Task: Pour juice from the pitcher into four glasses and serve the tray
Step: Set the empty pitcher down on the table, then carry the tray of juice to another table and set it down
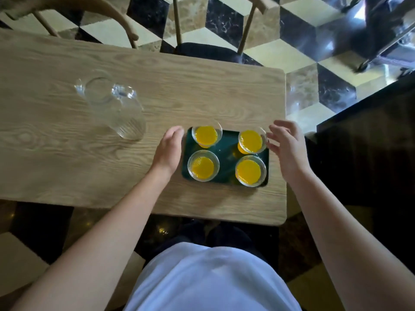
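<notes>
Wooden table, frame centre: four glasses filled on green tray, pitcher empty upper left; left hand and right hand, fingers loosely spread, flank tray, holding nothing; serving remains

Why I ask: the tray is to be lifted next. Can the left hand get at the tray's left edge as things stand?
Probably yes. The left hand hangs open right beside the tray, with only bare table at that edge. The empty pitcher stands well off to the left.
</notes>
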### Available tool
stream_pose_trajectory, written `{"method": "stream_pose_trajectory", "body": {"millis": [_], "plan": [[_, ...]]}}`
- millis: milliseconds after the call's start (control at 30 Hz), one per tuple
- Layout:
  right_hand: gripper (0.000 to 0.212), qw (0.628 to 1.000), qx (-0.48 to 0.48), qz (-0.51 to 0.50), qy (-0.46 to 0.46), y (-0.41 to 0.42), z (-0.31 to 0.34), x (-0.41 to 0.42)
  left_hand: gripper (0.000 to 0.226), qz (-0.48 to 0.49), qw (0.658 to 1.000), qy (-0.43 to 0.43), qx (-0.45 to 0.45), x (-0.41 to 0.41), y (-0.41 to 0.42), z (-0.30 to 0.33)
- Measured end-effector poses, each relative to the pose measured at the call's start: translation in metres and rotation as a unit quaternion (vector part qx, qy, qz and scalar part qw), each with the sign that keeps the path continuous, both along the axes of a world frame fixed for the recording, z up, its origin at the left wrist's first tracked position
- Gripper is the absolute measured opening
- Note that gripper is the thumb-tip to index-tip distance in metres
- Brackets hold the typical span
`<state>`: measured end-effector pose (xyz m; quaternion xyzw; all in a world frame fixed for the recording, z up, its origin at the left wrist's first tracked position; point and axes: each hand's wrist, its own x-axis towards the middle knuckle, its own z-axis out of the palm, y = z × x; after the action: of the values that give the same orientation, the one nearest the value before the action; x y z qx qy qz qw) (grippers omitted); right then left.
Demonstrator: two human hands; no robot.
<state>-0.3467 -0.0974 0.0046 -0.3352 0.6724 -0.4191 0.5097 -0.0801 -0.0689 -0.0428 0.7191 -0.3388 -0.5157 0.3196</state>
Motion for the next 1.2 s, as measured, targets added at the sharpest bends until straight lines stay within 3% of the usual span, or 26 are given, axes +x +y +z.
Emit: {"method": "stream_pose_trajectory", "body": {"millis": [100,267,400,600,833,1200], "plan": [[0.023,0.997,0.064,-0.036,0.011,0.012,-0.031,-0.027,0.042,0.046,0.995,0.024,0.08,0.005,-0.003,-0.022],[0.035,0.981,0.19,-0.031,0.012,0.022,-0.079,-0.059,0.05,0.053,0.985,0.059,0.154,0.007,-0.009,-0.045],[0.034,0.97,0.239,-0.018,0.025,0.02,-0.101,-0.068,0.051,0.067,0.977,0.098,0.176,0.01,-0.018,-0.054],[0.034,0.968,0.247,0.021,0.036,0.012,-0.119,-0.066,0.059,0.069,0.971,0.124,0.193,0.014,-0.032,-0.065],[0.043,0.971,0.236,0.016,-0.02,0.008,-0.13,-0.061,0.062,0.046,0.964,0.144,0.217,0.019,-0.039,-0.068],[0.046,0.974,0.204,-0.072,-0.074,0.012,-0.138,-0.052,0.05,-0.019,0.966,0.085,0.245,0.014,-0.047,-0.078]]}}
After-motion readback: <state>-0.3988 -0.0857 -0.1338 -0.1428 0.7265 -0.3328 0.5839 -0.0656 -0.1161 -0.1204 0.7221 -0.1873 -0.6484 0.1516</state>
